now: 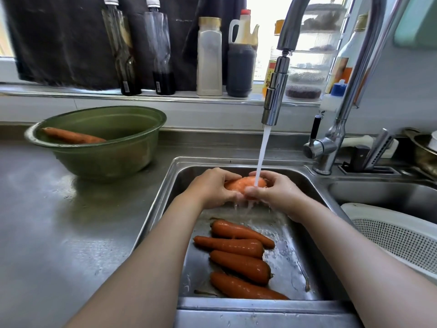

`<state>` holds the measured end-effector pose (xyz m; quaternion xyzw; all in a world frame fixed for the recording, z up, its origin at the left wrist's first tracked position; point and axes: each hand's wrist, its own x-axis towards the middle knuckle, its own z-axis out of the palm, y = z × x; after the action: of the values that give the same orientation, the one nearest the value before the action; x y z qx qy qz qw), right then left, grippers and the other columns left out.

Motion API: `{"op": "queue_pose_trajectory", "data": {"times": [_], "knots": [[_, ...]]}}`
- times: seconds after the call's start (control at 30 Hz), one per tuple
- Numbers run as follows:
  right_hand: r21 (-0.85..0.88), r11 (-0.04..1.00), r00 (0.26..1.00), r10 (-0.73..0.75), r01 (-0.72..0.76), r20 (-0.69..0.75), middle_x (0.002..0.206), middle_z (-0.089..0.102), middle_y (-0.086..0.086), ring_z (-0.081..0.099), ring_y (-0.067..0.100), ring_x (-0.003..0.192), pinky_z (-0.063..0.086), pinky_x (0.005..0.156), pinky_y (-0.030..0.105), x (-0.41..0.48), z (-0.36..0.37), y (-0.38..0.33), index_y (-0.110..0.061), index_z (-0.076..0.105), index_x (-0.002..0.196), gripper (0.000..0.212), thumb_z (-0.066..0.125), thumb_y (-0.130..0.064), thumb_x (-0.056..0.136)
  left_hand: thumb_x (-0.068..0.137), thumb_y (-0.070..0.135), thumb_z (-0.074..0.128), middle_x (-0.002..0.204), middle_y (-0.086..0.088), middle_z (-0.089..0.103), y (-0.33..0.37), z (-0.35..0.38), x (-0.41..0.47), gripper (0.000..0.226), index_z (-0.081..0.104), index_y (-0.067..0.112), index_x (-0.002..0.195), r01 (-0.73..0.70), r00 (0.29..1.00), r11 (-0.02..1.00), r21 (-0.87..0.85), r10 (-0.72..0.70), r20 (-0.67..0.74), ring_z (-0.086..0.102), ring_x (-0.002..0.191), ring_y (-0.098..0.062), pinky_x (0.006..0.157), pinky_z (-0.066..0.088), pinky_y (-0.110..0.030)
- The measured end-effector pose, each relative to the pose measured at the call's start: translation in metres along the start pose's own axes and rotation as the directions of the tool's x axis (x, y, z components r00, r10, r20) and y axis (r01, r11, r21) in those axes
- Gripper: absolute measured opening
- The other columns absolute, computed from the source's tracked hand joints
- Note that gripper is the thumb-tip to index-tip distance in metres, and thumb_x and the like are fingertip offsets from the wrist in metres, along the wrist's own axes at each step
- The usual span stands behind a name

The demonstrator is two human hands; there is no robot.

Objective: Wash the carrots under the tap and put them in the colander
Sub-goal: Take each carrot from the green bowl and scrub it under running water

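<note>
At the near end of the sink [163, 209], just below your forearms, four carrots [236, 247] lie side by side on the wet steel floor, not yet rinsed, by the look of it. Beyond them, your left hand [210, 188] and right hand [279, 192] both curl round one carrot [246, 183], fingers wrapped over its ends. Only its middle shows, and the stream [262, 157] lands right on that bare stretch.

To rinse it well, I'd roll the carrot between your palms so every side meets the water. Slide your grip along so the covered ends get washed too, and rub with your thumbs where soil tends to cling near the crown. Holding it low in the basin should cut the splashing.

The white colander [397, 237] sits to your right in the neighbouring basin, near your right forearm, so the reach across is short. What lies inside it cannot be seen from here.

Farther back, the tap [275, 91] hangs over your hands, and a green bowl [99, 157] on the left counter holds one more carrot [73, 136]. On the sill, two dark bottles [163, 79] carry barcode stickers. A yellow label [271, 74] behind the tap shows red characters too blurred to read.
</note>
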<state>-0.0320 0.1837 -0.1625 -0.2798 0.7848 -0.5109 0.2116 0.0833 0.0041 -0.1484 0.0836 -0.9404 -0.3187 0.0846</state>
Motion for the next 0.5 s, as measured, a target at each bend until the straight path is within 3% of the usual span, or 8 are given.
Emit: {"op": "queue_pose_trajectory", "data": {"times": [0.1, 0.17, 0.27, 0.37, 0.43, 0.5], "knots": [[0.032, 0.998, 0.979, -0.043, 0.05, -0.198, 0.105, 0.072, -0.003, 0.071, 0.015, 0.094, 0.061, 0.078, 0.029, 0.001, 0.016, -0.005, -0.027, 0.071, 0.112, 0.037, 0.082, -0.049, 0.083, 0.081, 0.046, 0.083, 0.118, 0.012, 0.072, 0.0, 0.003, 0.002, 0.057, 0.066, 0.039, 0.135, -0.01, 1.0, 0.999, -0.04, 0.011, 0.002, 0.067, 0.105, -0.01, 0.097, 0.056, -0.043], [0.067, 0.997, 0.971, -0.009, 0.026, -0.241, 0.102, 0.074, 0.001, 0.07, 0.017, 0.09, 0.061, 0.077, 0.034, 0.004, 0.018, -0.007, -0.026, 0.073, 0.106, 0.028, 0.071, -0.051, 0.093, 0.082, 0.046, 0.083, 0.12, 0.01, 0.071, 0.0, 0.005, 0.002, 0.057, 0.066, 0.037, 0.136, 0.0, 1.0, 0.999, -0.052, 0.0, -0.001, 0.066, 0.107, -0.011, 0.098, 0.055, -0.043], [0.092, 0.995, 0.992, 0.052, -0.042, -0.111, 0.114, 0.07, 0.008, 0.068, 0.022, 0.087, 0.057, 0.064, 0.028, 0.005, 0.013, -0.006, -0.03, 0.069, 0.123, 0.022, 0.061, -0.036, 0.103, 0.082, 0.046, 0.082, 0.12, 0.01, 0.071, -0.003, 0.007, 0.003, 0.056, 0.067, 0.035, 0.135, 0.013, 1.0, 0.998, -0.06, -0.014, -0.011, 0.066, 0.107, -0.012, 0.1, 0.055, -0.043], [0.214, 0.972, 0.992, 0.075, -0.095, 0.098, 0.125, 0.064, 0.012, 0.073, 0.033, 0.102, 0.062, 0.085, 0.042, 0.001, 0.004, 0.0, -0.032, 0.058, 0.139, 0.045, 0.07, -0.018, 0.097, 0.077, 0.049, 0.082, 0.113, 0.013, 0.074, -0.009, 0.007, 0.003, 0.056, 0.071, 0.034, 0.13, 0.036, 0.999, 0.993, -0.116, -0.036, 0.009, 0.069, 0.103, -0.008, 0.099, 0.056, -0.043], [0.18, 0.982, 0.996, 0.047, -0.061, 0.082, 0.124, 0.063, 0.009, 0.071, 0.029, 0.103, 0.062, 0.089, 0.043, -0.001, 0.002, 0.0, -0.032, 0.056, 0.141, 0.054, 0.077, -0.022, 0.092, 0.08, 0.044, 0.083, 0.109, 0.013, 0.075, -0.01, 0.007, 0.002, 0.05, 0.073, 0.032, 0.127, 0.046, 0.999, 0.982, -0.182, -0.043, 0.023, 0.07, 0.101, -0.008, 0.098, 0.057, -0.041], [0.112, 0.993, 0.999, 0.031, -0.029, -0.012, 0.121, 0.062, 0.002, 0.068, 0.025, 0.106, 0.062, 0.086, 0.04, -0.002, 0.008, -0.004, -0.033, 0.06, 0.135, 0.044, 0.074, -0.034, 0.094, 0.086, 0.036, 0.082, 0.107, 0.012, 0.075, -0.007, 0.007, 0.002, 0.042, 0.073, 0.033, 0.126, 0.041, 0.999, 0.975, -0.219, -0.036, 0.027, 0.071, 0.099, -0.009, 0.097, 0.057, -0.038]]}}
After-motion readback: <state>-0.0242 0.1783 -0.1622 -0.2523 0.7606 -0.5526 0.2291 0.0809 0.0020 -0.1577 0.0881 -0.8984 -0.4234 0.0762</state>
